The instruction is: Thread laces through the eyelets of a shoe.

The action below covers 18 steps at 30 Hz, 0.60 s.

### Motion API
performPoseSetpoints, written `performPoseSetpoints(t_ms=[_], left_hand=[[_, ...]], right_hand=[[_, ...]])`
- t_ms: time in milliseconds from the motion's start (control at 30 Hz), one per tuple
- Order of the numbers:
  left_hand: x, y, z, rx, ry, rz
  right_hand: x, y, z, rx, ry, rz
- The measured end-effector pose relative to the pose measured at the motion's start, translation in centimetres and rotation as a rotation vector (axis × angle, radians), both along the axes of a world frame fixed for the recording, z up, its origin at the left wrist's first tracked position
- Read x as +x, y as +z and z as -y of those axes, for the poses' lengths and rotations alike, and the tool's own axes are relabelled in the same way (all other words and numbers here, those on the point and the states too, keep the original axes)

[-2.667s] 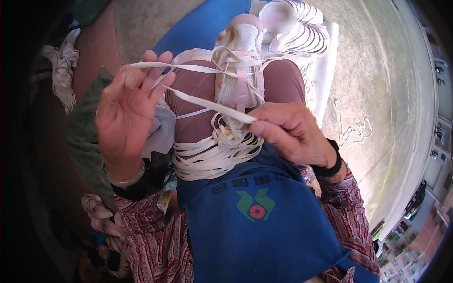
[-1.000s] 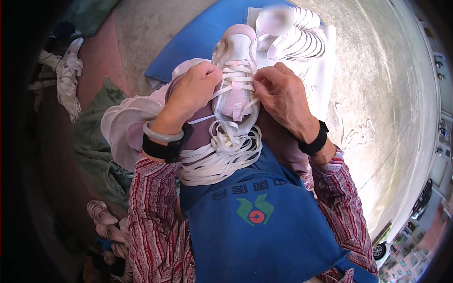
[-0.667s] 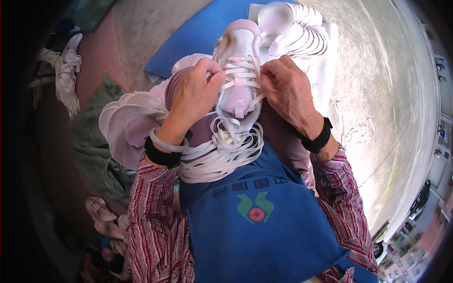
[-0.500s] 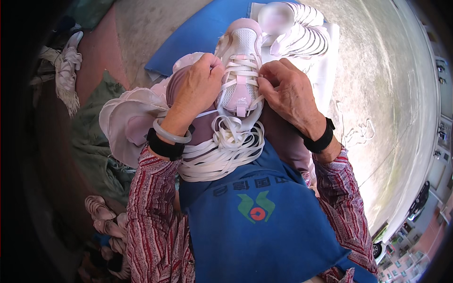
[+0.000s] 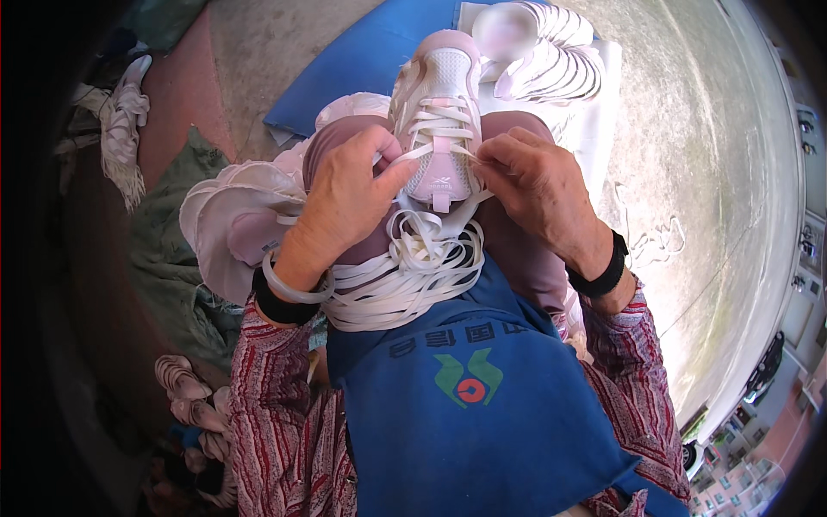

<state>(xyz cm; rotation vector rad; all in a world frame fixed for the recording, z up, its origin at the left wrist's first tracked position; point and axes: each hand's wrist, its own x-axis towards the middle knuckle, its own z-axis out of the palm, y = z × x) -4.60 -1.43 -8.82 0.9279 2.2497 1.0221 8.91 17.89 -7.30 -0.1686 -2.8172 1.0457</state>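
White lace (image 5: 431, 129) pinched by left hand (image 5: 345, 202) and right hand (image 5: 538, 189); shoe (image 5: 441, 112) between them, toe pointing far.

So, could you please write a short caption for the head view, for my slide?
Both hands, left hand and right hand, pinch white laces on a pale pink shoe above loose laces.

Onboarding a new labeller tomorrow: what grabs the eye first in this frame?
A pale pink shoe stands toe-away on the person's lap at top centre, with the left hand and right hand pinching its white laces from either side. Just below it, a thick bundle of loose white laces spills over a blue apron. A fanned stack of white insoles lies beyond the shoe on the ground.
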Motion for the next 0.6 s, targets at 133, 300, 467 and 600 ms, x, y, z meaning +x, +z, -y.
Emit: performPoseSetpoints(t_ms=[133, 300, 467, 600], left_hand=[[-1.2, 0.2, 0.2, 0.031, -0.062, -0.056], [-1.4, -0.4, 1.0, 0.049, -0.071, -0.198], [-1.2, -0.5, 1.2, -0.013, 0.033, -0.103], [-0.7, 0.8, 0.6, 0.161, 0.178, -0.138]], right_hand=[[0.4, 0.0, 0.0, 0.217, 0.003, -0.078], [1.2, 0.2, -1.8, 0.262, 0.008, -0.058], [2.3, -1.5, -3.0, 0.206, -0.072, -0.071], [2.3, -1.2, -2.9, 0.180, -0.126, -0.062]])
